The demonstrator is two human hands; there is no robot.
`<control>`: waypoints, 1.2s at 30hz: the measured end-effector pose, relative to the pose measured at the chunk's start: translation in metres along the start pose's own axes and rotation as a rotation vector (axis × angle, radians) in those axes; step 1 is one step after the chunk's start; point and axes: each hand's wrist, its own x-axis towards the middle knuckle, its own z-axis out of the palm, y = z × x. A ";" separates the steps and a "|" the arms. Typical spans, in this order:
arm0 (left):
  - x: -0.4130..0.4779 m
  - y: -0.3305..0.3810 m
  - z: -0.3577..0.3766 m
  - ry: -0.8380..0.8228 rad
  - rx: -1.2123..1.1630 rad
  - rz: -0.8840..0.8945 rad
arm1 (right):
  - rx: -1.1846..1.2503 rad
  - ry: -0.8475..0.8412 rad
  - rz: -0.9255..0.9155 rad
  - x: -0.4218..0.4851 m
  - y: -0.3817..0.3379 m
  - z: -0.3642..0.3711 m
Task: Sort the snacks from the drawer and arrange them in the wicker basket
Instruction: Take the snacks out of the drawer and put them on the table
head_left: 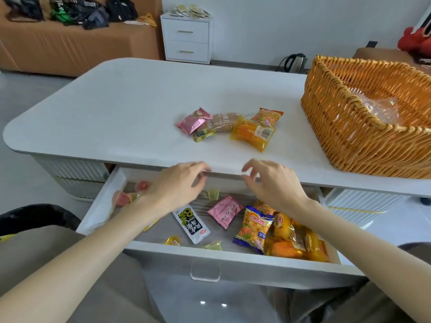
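The drawer is pulled out under the table. In it lie a black-and-white sachet, one pink packet and one blue chips packet. An orange packet is half hidden behind the chips. At the right there is a heap of yellow cake packets, whose number I cannot tell. Small jelly cups are scattered there as well: at least three yellow jelly cups and two pink jelly cups, partly covered by the left arm.

The wicker basket stands on the right end of the table. It holds only some clear plastic wrapping, as far as its wall lets me see.

In the middle of the table five snacks lie close together: a pink pack, a brown pack, a small green-yellow candy, a yellow pack and an orange stick-snack pack.

The left hand and the right hand hover over the back of the drawer, near the table edge. Both have loosely curved fingers set apart and hold nothing.

Behind the table stand a white cabinet with two drawers, a kettle on the floor and a brown sofa with bags on it.
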 end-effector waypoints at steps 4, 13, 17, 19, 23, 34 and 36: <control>-0.004 0.000 0.037 -0.274 0.063 -0.017 | -0.173 -0.403 0.004 -0.034 0.020 0.022; 0.026 0.008 0.133 -0.603 -0.204 -0.248 | -0.209 -0.739 0.061 -0.049 0.058 0.089; 0.034 0.017 0.149 -0.626 -0.055 -0.282 | -0.195 -0.656 0.166 -0.048 0.053 0.093; 0.033 0.018 0.150 -0.604 -0.045 -0.289 | -0.213 -0.681 0.176 -0.047 0.054 0.093; 0.025 0.000 0.151 -0.608 -0.081 -0.263 | -0.091 -0.738 0.262 -0.039 0.061 0.083; 0.008 -0.043 0.078 -0.674 -0.138 -0.264 | -0.077 -0.504 0.301 -0.037 0.072 0.080; 0.004 -0.053 0.061 -0.663 -0.199 -0.285 | -0.107 -0.465 0.219 -0.044 0.070 0.086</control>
